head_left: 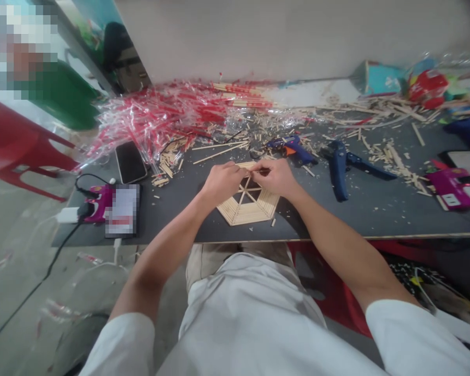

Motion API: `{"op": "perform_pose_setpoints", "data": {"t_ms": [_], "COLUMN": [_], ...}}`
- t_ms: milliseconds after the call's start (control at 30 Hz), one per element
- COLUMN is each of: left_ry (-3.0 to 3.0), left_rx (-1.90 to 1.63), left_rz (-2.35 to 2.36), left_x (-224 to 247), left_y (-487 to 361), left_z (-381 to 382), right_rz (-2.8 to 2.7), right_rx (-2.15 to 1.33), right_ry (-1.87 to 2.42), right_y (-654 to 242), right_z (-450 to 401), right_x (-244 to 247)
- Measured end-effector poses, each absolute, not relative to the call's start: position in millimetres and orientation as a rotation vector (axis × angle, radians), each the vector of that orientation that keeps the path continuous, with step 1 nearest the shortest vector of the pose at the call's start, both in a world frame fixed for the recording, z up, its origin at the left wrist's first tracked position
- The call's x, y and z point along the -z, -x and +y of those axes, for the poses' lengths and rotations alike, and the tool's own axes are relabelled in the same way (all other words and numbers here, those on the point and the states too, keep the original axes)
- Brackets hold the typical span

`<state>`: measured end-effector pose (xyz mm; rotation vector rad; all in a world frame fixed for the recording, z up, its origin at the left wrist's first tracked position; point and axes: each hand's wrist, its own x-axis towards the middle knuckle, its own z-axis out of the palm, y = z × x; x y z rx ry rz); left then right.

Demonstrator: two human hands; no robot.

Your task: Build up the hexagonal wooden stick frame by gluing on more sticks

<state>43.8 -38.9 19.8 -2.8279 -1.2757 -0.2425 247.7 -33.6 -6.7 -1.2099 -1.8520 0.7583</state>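
Observation:
A hexagonal frame (253, 213) of stacked thin wooden sticks lies flat on the dark table, with spokes crossing its open middle. My left hand (225, 183) rests over its far left side, fingers closed on the frame's edge. From the right, my right hand (276, 176) pinches what looks like a thin wooden stick at the far side. The fingertips of both hands nearly meet there, and they partly hide what they grip. Just beyond my right hand lies a blue glue gun (300, 150). Dark blue cutters (340, 169) with spread handles lie farther right.
Red-and-clear plastic wrappers (168, 112) heap at the back left. Wooden offcuts (399, 162) litter the table's back and right. Two phones, one dark (130, 162) and one lit (123, 209), lie left beside a purple power strip (102, 201). Another purple strip (458, 185) sits right.

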Motion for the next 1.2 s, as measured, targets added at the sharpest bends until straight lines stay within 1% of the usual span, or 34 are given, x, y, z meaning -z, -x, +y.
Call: {"op": "perform_pose_setpoints", "data": {"t_ms": [267, 600, 800, 867, 1000, 1100, 1133, 1200], "left_ry": [2.822, 2.825, 2.838, 2.856, 2.873, 2.896, 2.898, 2.897], "left_rx": [0.240, 0.287, 0.219, 0.231, 0.333, 0.372, 0.377, 0.390], "left_rz": [-1.278, -1.275, -1.288, -1.303, -1.358, -1.392, -1.402, -1.423], "left_x": [-18.2, -18.6, -19.3, -19.3, -19.4, -18.2, -17.2, -14.7], "left_y": [-42.0, -42.3, -39.6, -38.6, -37.4, -36.6, -36.4, -36.0], "left_z": [-38.3, -37.5, -35.6, -35.1, -34.7, -33.6, -33.0, -31.4], "right_rz": [-1.813, -1.875, -1.907, -1.970, -1.933, -1.889, -1.874, -1.870], "right_rx": [-0.777, -0.656, -0.727, -0.625, -0.313, -0.148, -0.107, -0.185], "right_ry": [1.231, 1.252, 1.273, 1.232, 1.118, 1.136, 1.118, 1.036], "right_y": [-244.4, -246.5, -247.3, -250.3, -252.9, -249.2, -247.4, -243.8], "right_z": [-35.1, -38.9, -36.9, -35.9, -44.4, -70.6, -84.1, -117.3], "right_x": [7.0, 3.3, 3.5, 0.0, -20.5, -50.6, -62.9, -88.8]}}
